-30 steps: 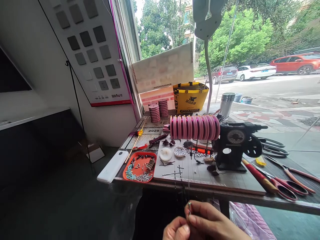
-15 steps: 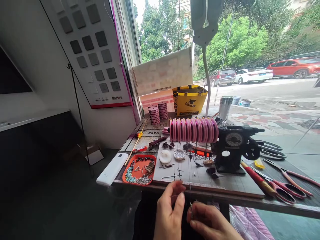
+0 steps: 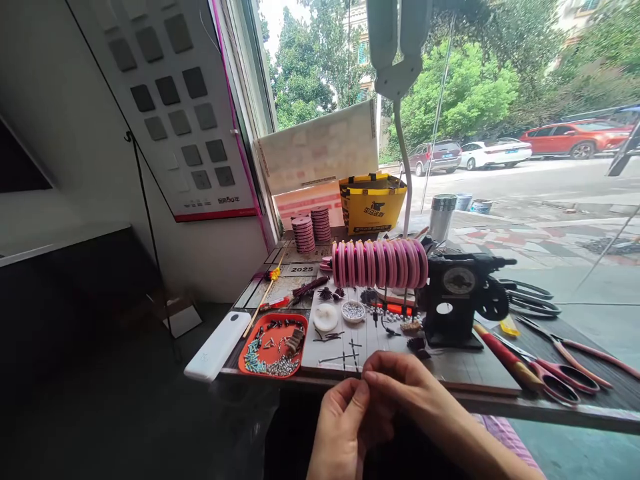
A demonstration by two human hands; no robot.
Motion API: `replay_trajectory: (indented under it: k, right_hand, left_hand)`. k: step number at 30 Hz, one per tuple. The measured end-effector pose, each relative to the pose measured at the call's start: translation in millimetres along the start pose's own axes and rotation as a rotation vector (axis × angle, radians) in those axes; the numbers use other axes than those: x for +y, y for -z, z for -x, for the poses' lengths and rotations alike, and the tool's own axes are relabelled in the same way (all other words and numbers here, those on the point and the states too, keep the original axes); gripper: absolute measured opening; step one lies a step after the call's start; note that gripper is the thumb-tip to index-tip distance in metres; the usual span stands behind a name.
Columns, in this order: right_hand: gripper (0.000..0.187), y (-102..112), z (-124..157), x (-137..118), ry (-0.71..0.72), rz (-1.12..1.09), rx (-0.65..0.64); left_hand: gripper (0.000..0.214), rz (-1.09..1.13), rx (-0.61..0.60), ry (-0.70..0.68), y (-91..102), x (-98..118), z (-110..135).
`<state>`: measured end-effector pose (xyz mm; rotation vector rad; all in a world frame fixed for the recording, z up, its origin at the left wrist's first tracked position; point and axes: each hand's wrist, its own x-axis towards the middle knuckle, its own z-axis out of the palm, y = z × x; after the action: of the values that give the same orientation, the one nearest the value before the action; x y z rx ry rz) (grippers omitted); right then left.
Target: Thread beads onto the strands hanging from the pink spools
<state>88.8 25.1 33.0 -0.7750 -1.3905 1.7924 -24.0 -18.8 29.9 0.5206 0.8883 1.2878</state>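
My left hand [image 3: 340,423] and my right hand [image 3: 403,393] meet just off the table's front edge, thumbs and fingertips pinched together. What they hold is tiny and hidden by the fingers; a thin dark strand reaches the fingertips from the board [image 3: 330,307]. Above them on the board lie short dark sticks [image 3: 339,359], some crossed. A round dish of silvery beads [image 3: 353,311] sits farther back beside a white disc [image 3: 325,318]. Pink spools [image 3: 380,263] stand in a row on a rod above the board, joined to a black machine [image 3: 455,287].
An orange tray [image 3: 246,363] of beads and small tubes is left of the board, beside a white power-bank-like block [image 3: 219,345]. Scissors [image 3: 560,383], pliers [image 3: 555,340] and a red-handled tool [image 3: 505,353] lie right. Stacked pink spools [image 3: 303,235] and a yellow bag [image 3: 373,207] stand behind.
My right hand has moved up and left to join my left hand, whose fingers have closed. The small thing seen in my right fingers is now hidden. The view has shifted slightly.
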Motion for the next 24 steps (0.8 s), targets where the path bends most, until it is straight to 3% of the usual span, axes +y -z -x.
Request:
replay_trajectory:
  k: [7, 15, 24]
  right_hand:
    - [0.042, -1.1, 2.3, -6.2, -0.051, 0.005, -0.014]
    - [0.045, -1.1, 7.8, -4.1, -0.013, 0.062, 0.032]
    - [0.041, -5.5, 15.2, 17.0, -0.063, -0.177, -0.029]
  left_hand:
    - [0.039, -0.022, -0.039, 0.088, 5.8, -4.6, 6.6]
    - [0.039, -0.053, -0.060, 0.187, 17.5, -10.8, 11.3]
    - [0.035, -0.031, -0.085, 0.170, 15.9, -10.3, 12.4]
